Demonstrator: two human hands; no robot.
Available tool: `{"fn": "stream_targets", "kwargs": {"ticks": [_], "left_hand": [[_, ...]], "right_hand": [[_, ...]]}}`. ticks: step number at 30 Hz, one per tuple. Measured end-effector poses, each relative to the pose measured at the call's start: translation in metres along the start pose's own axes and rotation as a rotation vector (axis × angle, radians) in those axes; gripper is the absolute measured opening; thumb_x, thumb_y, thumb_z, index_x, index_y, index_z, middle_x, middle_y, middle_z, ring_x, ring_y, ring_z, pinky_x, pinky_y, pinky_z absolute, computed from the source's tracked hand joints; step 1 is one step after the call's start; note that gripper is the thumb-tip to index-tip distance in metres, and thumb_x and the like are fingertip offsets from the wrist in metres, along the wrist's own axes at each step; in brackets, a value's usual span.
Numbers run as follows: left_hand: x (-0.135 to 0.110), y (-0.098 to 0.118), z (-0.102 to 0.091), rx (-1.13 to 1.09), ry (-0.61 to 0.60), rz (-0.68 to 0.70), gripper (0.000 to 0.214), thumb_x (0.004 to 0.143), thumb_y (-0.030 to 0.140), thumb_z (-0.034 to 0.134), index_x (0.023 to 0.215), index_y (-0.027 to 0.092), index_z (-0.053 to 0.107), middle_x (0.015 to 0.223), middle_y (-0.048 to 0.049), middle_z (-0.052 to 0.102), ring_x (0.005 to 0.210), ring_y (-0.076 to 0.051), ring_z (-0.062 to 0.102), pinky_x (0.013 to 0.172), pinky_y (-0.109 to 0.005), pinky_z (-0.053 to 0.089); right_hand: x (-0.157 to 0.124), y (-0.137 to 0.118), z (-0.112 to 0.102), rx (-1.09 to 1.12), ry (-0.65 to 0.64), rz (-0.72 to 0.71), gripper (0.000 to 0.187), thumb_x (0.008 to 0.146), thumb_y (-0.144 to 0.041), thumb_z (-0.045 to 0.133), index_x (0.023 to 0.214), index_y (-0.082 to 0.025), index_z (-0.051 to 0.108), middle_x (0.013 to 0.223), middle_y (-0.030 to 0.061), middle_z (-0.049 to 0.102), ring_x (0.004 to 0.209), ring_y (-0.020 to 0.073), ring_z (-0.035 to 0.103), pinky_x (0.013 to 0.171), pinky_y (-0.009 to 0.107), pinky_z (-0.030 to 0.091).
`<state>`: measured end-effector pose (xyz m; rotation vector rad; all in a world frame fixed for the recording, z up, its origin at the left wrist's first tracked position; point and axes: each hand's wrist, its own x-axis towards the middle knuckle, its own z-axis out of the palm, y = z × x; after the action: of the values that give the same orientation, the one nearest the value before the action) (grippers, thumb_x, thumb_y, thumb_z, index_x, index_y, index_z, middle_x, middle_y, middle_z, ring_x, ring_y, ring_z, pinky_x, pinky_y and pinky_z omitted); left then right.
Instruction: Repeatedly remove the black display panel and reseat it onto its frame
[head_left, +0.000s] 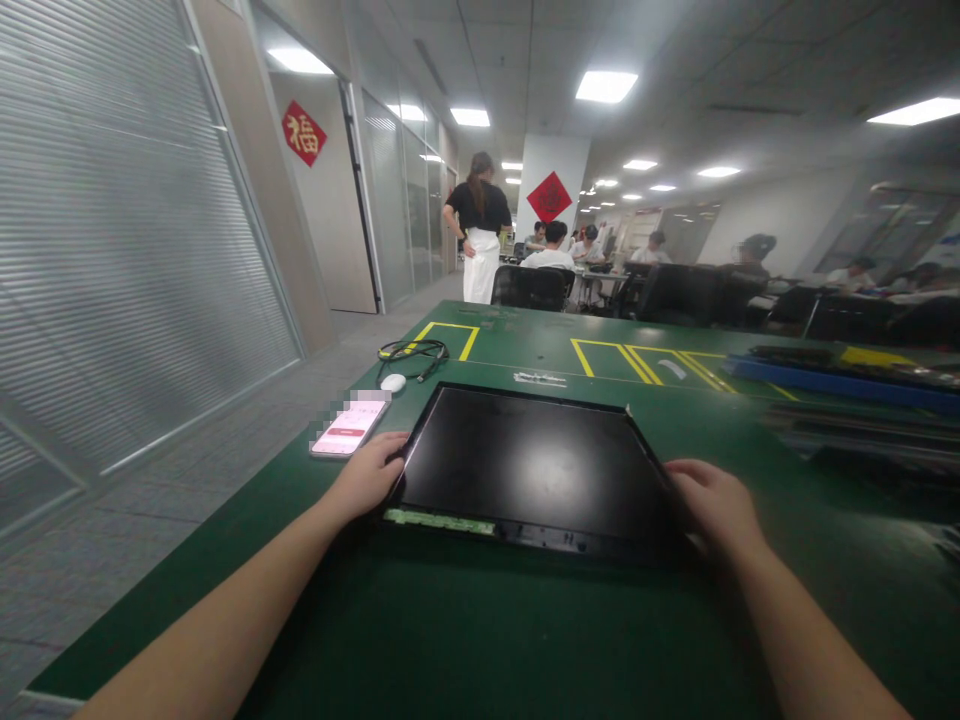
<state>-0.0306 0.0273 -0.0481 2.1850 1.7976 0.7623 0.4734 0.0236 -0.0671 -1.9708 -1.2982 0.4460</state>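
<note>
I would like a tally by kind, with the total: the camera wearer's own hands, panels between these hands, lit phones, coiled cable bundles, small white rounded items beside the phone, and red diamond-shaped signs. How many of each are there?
Left hand and right hand: 2
Black panel: 1
Lit phone: 1
Coiled cable bundle: 1
White rounded item: 1
Red signs: 2
Total: 8

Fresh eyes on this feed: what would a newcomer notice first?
Likely the dark panel in the middle, side edges held by the left hand and right hand. Then the lit phone on the green table, left of the panel, and the red diamond on the door at upper left.
</note>
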Motion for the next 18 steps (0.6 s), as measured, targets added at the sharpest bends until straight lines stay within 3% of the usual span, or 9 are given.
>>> {"fn": "stream_targets", "kwargs": {"ticks": [4, 7, 9, 12, 18], "left_hand": [[-0.004, 0.018, -0.007, -0.428, -0.02, -0.287, 0.041, 0.086, 0.025, 0.054, 0.122, 0.021, 0.074, 0.109, -0.0042, 0.08, 0.104, -0.029, 0.073, 0.091, -0.04, 0.058], [-0.006, 0.036, -0.01, -0.789, -0.015, -0.621, 0.049, 0.09, 0.018, 0.057, 0.138, 0.017, 0.062, 0.086, -0.0067, 0.081, 0.074, -0.024, 0.076, 0.065, -0.033, 0.061], [-0.007, 0.045, -0.011, -0.941, -0.014, -0.728, 0.05, 0.092, 0.015, 0.056, 0.142, 0.016, 0.058, 0.075, -0.0066, 0.079, 0.057, -0.02, 0.073, 0.052, -0.028, 0.058], [-0.007, 0.051, -0.013, -1.086, -0.002, -0.791, 0.051, 0.093, 0.01, 0.055, 0.144, 0.017, 0.055, 0.067, -0.0054, 0.076, 0.049, -0.019, 0.07, 0.044, -0.026, 0.055], [-0.005, 0.051, -0.011, -1.271, 0.033, -0.808, 0.053, 0.094, 0.007, 0.052, 0.147, 0.015, 0.049, 0.065, -0.0046, 0.074, 0.047, -0.02, 0.069, 0.043, -0.027, 0.055]], "right_hand": [[0.004, 0.003, 0.003, -0.011, -0.05, 0.017, 0.039, 0.072, -0.034, 0.058, 0.103, -0.019, 0.076, 0.095, 0.0092, 0.077, 0.084, 0.0262, 0.071, 0.07, 0.034, 0.051], [0.004, 0.0, 0.006, -0.055, -0.074, 0.004, 0.04, 0.072, -0.032, 0.058, 0.106, -0.018, 0.076, 0.103, 0.0097, 0.077, 0.094, 0.0267, 0.07, 0.076, 0.034, 0.051], [0.004, -0.002, 0.006, -0.089, -0.07, 0.001, 0.04, 0.073, -0.032, 0.057, 0.106, -0.018, 0.077, 0.105, 0.0097, 0.076, 0.097, 0.0266, 0.07, 0.079, 0.033, 0.051], [0.003, -0.004, 0.005, -0.103, -0.073, 0.0, 0.039, 0.075, -0.032, 0.056, 0.105, -0.019, 0.077, 0.107, 0.0093, 0.076, 0.097, 0.0264, 0.07, 0.08, 0.034, 0.051], [0.005, 0.0, 0.006, -0.134, -0.085, -0.044, 0.035, 0.075, -0.031, 0.056, 0.099, -0.02, 0.079, 0.104, 0.0082, 0.077, 0.097, 0.0271, 0.07, 0.082, 0.035, 0.051]]}}
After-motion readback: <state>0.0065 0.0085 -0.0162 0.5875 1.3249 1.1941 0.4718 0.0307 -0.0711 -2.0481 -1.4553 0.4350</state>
